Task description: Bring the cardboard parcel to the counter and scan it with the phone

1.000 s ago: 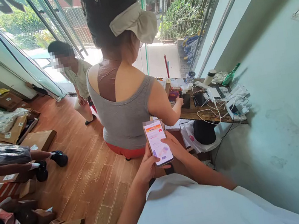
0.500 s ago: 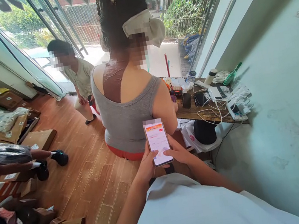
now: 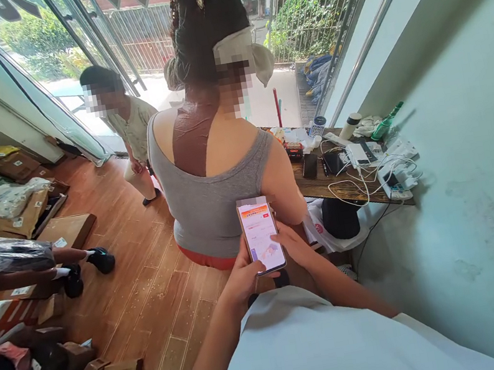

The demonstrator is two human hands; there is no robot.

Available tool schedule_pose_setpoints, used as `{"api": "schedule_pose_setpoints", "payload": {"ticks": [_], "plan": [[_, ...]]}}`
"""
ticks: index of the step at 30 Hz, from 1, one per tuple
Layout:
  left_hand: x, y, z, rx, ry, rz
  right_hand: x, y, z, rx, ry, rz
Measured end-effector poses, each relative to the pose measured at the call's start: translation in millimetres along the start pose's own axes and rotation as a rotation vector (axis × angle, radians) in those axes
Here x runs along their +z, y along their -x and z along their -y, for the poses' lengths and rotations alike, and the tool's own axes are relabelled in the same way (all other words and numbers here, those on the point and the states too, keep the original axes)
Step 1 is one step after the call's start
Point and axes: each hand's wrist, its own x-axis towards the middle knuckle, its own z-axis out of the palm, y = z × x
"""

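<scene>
A smartphone (image 3: 260, 227) with a lit screen is held upright in front of my white shirt (image 3: 321, 343). My left hand (image 3: 243, 274) is closed around its left edge and lower corner, the thumb near the bottom of the screen. On the other side my right hand (image 3: 291, 247) grips the right edge, its thumb over the glass at about mid-height. The screen shows a page with an orange banner; its small print cannot be read. Fingers behind the phone are mostly hidden.
A person in a grey tank top (image 3: 217, 209) sits just ahead. Beyond, a wooden desk (image 3: 318, 186) bears cables, a power strip (image 3: 393, 182) and a green bottle (image 3: 388, 120). Parcels (image 3: 18, 207) lie at left, near a person's legs (image 3: 72, 258). Another person (image 3: 133, 128) is by the glass door.
My right thumb has moved up the screen, and my left thumb has slid slightly lower. The seated person's head and right arm have shifted. The phone stays in both hands.
</scene>
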Motion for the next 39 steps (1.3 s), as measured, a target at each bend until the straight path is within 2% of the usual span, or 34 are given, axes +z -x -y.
{"api": "schedule_pose_setpoints", "payload": {"ticks": [4, 8, 10, 14, 16, 21, 27, 34, 39], "plan": [[0.5, -0.3, 0.3, -0.027, -0.001, 0.033, 6.5, -14.1, -0.8, 0.102, -0.047, -0.242], [0.6, -0.4, 1.1, -0.020, -0.023, 0.044, 11.3, -15.2, 0.9, 0.124, -0.041, -0.260], [-0.1, -0.3, 1.1, -0.021, -0.011, 0.054, 13.8, -7.9, 1.1, -0.001, 0.032, -0.279], [-3.2, 0.5, 2.3, -0.026, 0.019, 0.094, 18.9, 13.0, 1.1, -0.385, 0.238, -0.335], [-4.1, 1.5, 2.9, -0.030, 0.032, 0.118, 19.9, 21.4, 0.9, -0.445, 0.266, -0.315], [-0.8, 4.6, -1.6, -0.065, 0.077, 0.101, 17.8, 29.2, 1.7, -0.414, 0.244, -0.239], [4.0, 2.2, -7.4, -0.049, 0.112, 0.098, 18.6, 26.5, 6.9, -0.408, 0.165, -0.238], [1.5, -0.4, -4.8, -0.037, 0.124, 0.067, 20.4, 18.0, 10.1, -0.165, -0.058, -0.260], [2.3, -1.8, -4.4, -0.023, 0.049, -0.037, 21.0, 12.9, 9.6, -0.116, -0.109, -0.266]]}}
